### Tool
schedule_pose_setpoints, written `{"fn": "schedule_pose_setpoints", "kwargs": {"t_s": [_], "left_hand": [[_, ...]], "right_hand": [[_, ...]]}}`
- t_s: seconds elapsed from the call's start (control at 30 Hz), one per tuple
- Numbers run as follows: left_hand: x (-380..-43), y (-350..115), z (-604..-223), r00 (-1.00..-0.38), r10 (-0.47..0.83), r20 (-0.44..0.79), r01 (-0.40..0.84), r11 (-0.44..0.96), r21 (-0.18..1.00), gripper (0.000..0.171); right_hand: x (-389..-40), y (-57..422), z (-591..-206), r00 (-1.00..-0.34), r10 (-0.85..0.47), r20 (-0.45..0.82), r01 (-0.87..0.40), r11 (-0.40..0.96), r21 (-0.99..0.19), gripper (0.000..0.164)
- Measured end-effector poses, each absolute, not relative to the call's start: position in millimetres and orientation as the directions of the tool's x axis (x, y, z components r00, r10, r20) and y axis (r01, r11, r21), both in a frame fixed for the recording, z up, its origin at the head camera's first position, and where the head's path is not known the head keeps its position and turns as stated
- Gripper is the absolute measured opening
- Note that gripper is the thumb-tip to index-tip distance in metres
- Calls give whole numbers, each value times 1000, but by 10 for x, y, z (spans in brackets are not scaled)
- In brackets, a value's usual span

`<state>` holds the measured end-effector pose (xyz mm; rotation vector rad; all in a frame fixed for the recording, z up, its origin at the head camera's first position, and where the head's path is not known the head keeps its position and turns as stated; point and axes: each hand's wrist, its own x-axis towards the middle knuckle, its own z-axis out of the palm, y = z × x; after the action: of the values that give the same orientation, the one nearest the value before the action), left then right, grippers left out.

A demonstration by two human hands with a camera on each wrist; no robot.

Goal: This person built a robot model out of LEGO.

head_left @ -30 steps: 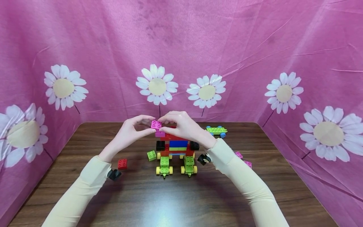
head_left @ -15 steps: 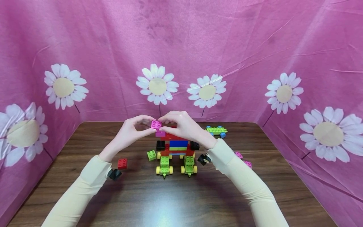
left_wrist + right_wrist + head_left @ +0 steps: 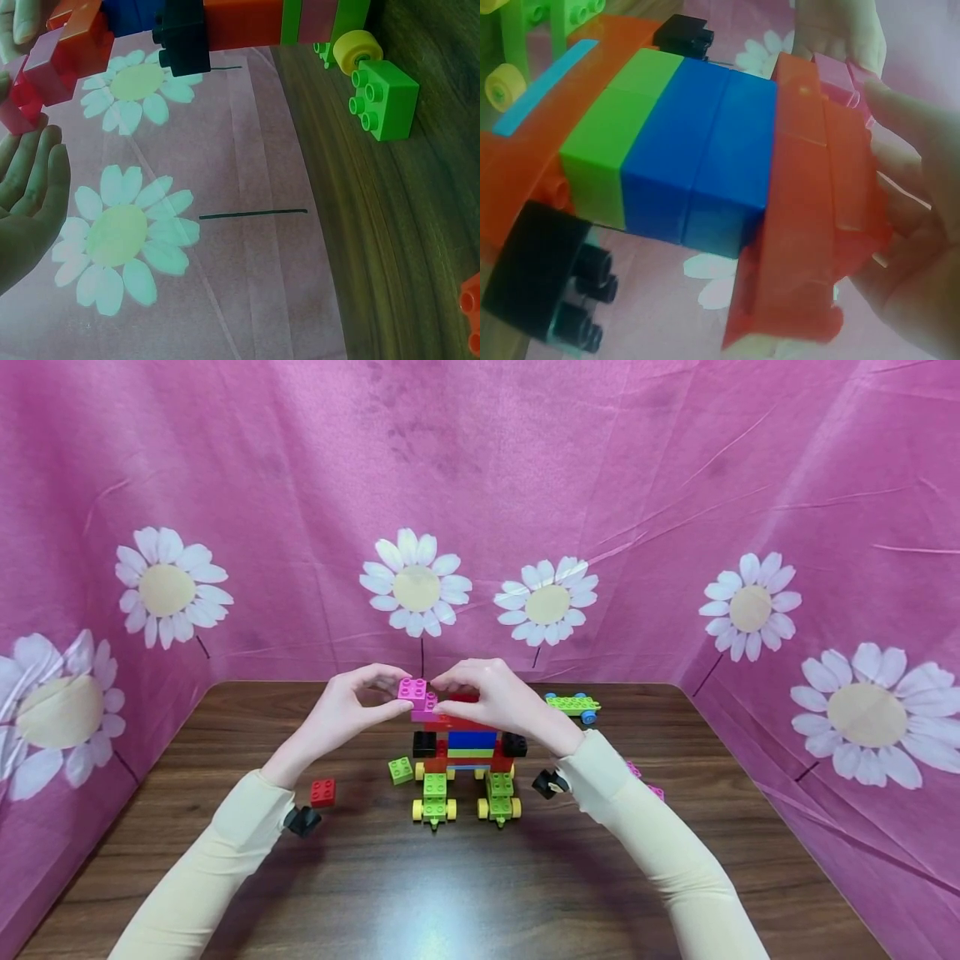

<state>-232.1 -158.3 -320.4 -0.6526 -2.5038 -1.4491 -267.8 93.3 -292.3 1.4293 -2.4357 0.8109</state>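
Note:
My left hand (image 3: pixel 347 700) pinches a pink brick (image 3: pixel 412 691) between thumb and fingertips. That brick sits offset on a second pink brick (image 3: pixel 424 715), leaving some studs bare on the right. The lower pink brick joins the upper left end of a tall block figure, whose red bricks (image 3: pixel 799 187) sit above blue bricks (image 3: pixel 697 135) and a lime layer (image 3: pixel 604 142). My right hand (image 3: pixel 495 697) has its thumb and fingers apart, the tips right beside the lower pink brick and in front of the figure's red top. Black bricks (image 3: pixel 424 744) stick out at the figure's sides.
The figure stands on lime wheeled bases (image 3: pixel 435 810) with yellow wheels. A loose lime brick (image 3: pixel 401 770) and a red brick (image 3: pixel 323 792) lie to its left. At the back right is a lime car base (image 3: pixel 573 704) with blue wheels; pink bricks (image 3: pixel 656 792) lie partly behind the right sleeve.
My right hand has drawn slightly to the right, off the upper pink brick, baring the lower one's studs. My left hand stays in place on the upper brick.

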Motion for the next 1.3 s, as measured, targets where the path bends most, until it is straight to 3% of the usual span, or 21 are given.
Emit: {"fn": "schedule_pose_setpoints", "kwargs": {"t_s": [0.83, 1.3], "left_hand": [[-2341, -1625, -3199, -870, 317, 378, 488, 441, 754, 36], [-2327, -1620, -3185, -845, 339, 414, 534, 477, 699, 37]], "right_hand": [[-2715, 927, -2968, -494, -767, 410, -867, 397, -301, 26], [-2683, 914, -2973, -529, -753, 391, -845, 422, -330, 25]]}}
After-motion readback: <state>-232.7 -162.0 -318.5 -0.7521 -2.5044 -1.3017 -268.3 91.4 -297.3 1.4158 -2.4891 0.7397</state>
